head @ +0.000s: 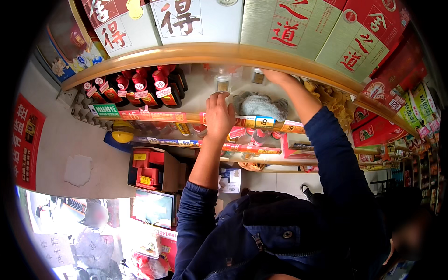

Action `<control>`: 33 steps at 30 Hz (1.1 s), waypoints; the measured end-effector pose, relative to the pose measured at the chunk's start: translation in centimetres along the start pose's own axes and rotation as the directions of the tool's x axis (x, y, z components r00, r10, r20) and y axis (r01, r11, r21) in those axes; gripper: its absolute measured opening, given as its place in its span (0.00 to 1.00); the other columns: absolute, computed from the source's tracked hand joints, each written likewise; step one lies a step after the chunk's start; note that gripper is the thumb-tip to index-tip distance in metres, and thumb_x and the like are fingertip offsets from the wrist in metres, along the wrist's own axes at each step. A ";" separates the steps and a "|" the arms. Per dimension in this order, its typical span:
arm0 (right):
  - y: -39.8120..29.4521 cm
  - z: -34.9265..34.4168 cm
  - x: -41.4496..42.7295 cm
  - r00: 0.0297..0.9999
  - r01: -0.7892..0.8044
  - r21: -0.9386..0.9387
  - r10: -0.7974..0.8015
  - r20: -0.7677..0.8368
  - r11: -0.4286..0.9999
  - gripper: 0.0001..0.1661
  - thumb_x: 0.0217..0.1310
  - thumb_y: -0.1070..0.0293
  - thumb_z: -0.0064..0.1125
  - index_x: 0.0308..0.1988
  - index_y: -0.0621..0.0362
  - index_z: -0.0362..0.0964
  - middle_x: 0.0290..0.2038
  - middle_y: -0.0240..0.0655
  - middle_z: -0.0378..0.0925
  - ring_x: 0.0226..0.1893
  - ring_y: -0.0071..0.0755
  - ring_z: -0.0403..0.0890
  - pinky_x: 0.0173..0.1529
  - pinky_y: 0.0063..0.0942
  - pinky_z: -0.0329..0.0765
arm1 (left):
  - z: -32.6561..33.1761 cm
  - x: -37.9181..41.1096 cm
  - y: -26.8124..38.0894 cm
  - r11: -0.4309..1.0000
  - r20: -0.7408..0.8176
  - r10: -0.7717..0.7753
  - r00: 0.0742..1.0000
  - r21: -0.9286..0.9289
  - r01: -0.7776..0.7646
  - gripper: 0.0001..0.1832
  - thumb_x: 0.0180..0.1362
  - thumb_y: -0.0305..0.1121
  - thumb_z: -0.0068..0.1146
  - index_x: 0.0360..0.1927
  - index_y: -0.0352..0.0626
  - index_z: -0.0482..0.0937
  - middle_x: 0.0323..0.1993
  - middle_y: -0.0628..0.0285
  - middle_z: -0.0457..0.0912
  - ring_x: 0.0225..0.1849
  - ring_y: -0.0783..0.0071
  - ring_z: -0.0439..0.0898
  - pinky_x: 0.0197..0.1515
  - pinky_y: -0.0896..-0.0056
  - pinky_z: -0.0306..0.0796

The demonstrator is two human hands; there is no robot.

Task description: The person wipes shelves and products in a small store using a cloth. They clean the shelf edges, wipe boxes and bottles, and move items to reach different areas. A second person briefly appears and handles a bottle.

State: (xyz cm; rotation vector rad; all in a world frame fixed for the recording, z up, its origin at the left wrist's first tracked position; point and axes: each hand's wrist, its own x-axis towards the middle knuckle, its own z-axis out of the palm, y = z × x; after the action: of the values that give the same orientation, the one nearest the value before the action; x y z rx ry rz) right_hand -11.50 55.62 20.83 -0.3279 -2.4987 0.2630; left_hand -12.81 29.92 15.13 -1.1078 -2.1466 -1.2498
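Note:
My left hand (220, 113) reaches over the shelf's front edge, its fingertips at the base of a clear glass bottle (222, 84) with a gold-and-grey label. No grip on that bottle shows. My right hand (276, 76) is deeper in the same shelf, beside a second clear bottle (258, 76) with a similar label. The upper shelf board hides part of that hand, so I cannot tell whether it holds the bottle. A bunched grey cloth (260, 106) lies on the shelf between my forearms.
Dark bottles with red caps (164, 87) stand at the left of this shelf. Large boxed goods (196, 24) line the upper shelf board (210, 52). Price tags (265, 122) run along the front edge. An open carton (171, 168) sits lower left. Another person (402, 224) is at the right.

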 end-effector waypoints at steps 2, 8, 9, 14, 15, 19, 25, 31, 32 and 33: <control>0.0 -1.7 -1.1 0.997 -0.063 -0.024 0.064 0.047 0.998 0.17 0.65 0.61 0.44 0.49 0.55 0.70 0.52 0.46 0.72 0.54 0.51 0.69 0.57 0.43 0.64 | -0.2 -0.4 -0.4 1.000 -0.006 -0.012 1.000 0.003 0.012 0.18 0.48 0.24 0.56 0.46 0.38 0.72 0.45 0.48 0.73 0.47 0.47 0.71 0.51 0.55 0.67; 4.8 -2.5 -2.2 0.992 -0.108 -0.151 0.116 0.046 0.983 0.18 0.65 0.62 0.43 0.51 0.56 0.68 0.54 0.47 0.70 0.56 0.52 0.68 0.59 0.43 0.64 | 0.4 0.1 0.2 1.000 0.009 -0.024 1.000 -0.004 0.024 0.18 0.48 0.24 0.56 0.45 0.39 0.73 0.44 0.49 0.73 0.48 0.48 0.71 0.51 0.55 0.67; 4.4 -2.5 -2.3 0.990 -0.112 -0.172 0.125 0.065 0.979 0.18 0.65 0.62 0.43 0.51 0.56 0.68 0.54 0.48 0.70 0.56 0.52 0.68 0.59 0.43 0.63 | 0.3 0.1 0.1 0.999 0.020 -0.035 0.999 0.007 0.035 0.18 0.48 0.24 0.56 0.45 0.39 0.73 0.44 0.49 0.73 0.48 0.48 0.71 0.51 0.55 0.67; 2.4 -3.4 -2.9 0.998 -0.062 -0.089 0.061 -0.010 0.994 0.17 0.61 0.62 0.51 0.48 0.59 0.70 0.47 0.47 0.74 0.49 0.53 0.72 0.54 0.42 0.68 | 0.2 0.2 0.2 1.000 0.013 -0.018 1.000 -0.005 0.018 0.18 0.47 0.24 0.56 0.45 0.39 0.73 0.44 0.49 0.73 0.47 0.48 0.71 0.51 0.55 0.67; 1.6 -3.8 -3.1 0.998 -0.033 -0.096 0.028 -0.052 0.995 0.18 0.60 0.62 0.55 0.47 0.60 0.71 0.44 0.48 0.76 0.46 0.53 0.74 0.52 0.41 0.70 | 0.1 0.3 0.2 1.000 0.005 -0.012 1.000 -0.007 0.012 0.18 0.47 0.24 0.57 0.45 0.40 0.73 0.44 0.49 0.73 0.47 0.48 0.71 0.50 0.55 0.67; -5.1 -6.4 -6.1 0.986 0.085 0.211 -0.112 0.120 0.974 0.19 0.59 0.61 0.57 0.48 0.59 0.71 0.45 0.45 0.75 0.46 0.49 0.74 0.54 0.40 0.69 | -0.2 0.5 -0.2 0.995 -0.007 -0.097 0.995 0.003 0.098 0.23 0.47 0.27 0.59 0.49 0.35 0.68 0.45 0.44 0.71 0.47 0.44 0.70 0.50 0.54 0.66; -6.2 -3.5 -8.5 0.777 0.160 0.291 -0.302 0.552 0.943 0.24 0.57 0.61 0.57 0.54 0.53 0.68 0.51 0.46 0.70 0.55 0.47 0.67 0.59 0.39 0.65 | 0.7 3.9 -0.5 0.966 -0.023 -0.246 0.969 0.074 0.247 0.35 0.45 0.33 0.66 0.51 0.28 0.59 0.48 0.40 0.66 0.49 0.42 0.68 0.50 0.53 0.66; -4.8 -2.4 -6.0 0.897 -0.071 0.268 -0.056 0.439 0.961 0.21 0.57 0.64 0.55 0.52 0.54 0.70 0.49 0.49 0.72 0.52 0.52 0.71 0.56 0.39 0.67 | 1.8 5.9 -0.8 0.909 0.034 -0.390 0.920 0.176 0.379 0.40 0.42 0.42 0.71 0.50 0.29 0.59 0.49 0.42 0.66 0.51 0.44 0.68 0.51 0.53 0.68; -4.6 -2.0 -5.5 0.945 -0.109 0.265 0.017 0.328 0.958 0.20 0.58 0.64 0.54 0.51 0.55 0.70 0.48 0.49 0.72 0.51 0.53 0.71 0.56 0.40 0.68 | 2.1 6.2 -1.2 0.906 0.040 -0.394 0.918 0.186 0.380 0.40 0.42 0.42 0.71 0.50 0.30 0.59 0.49 0.42 0.66 0.51 0.44 0.69 0.50 0.53 0.69; -5.3 -2.0 -5.0 0.960 -0.122 0.187 0.069 0.270 0.975 0.20 0.58 0.64 0.53 0.51 0.56 0.70 0.49 0.49 0.72 0.52 0.53 0.71 0.56 0.40 0.68 | 2.2 6.3 -1.7 0.899 0.045 -0.404 0.914 0.203 0.387 0.40 0.41 0.43 0.71 0.50 0.31 0.59 0.49 0.43 0.66 0.51 0.44 0.69 0.50 0.53 0.69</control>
State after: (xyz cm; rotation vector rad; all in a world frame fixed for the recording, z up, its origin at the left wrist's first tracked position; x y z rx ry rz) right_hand -7.30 49.40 21.10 -0.3500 -2.6880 0.6330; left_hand -17.82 34.07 17.43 -0.6747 -2.5877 -1.1393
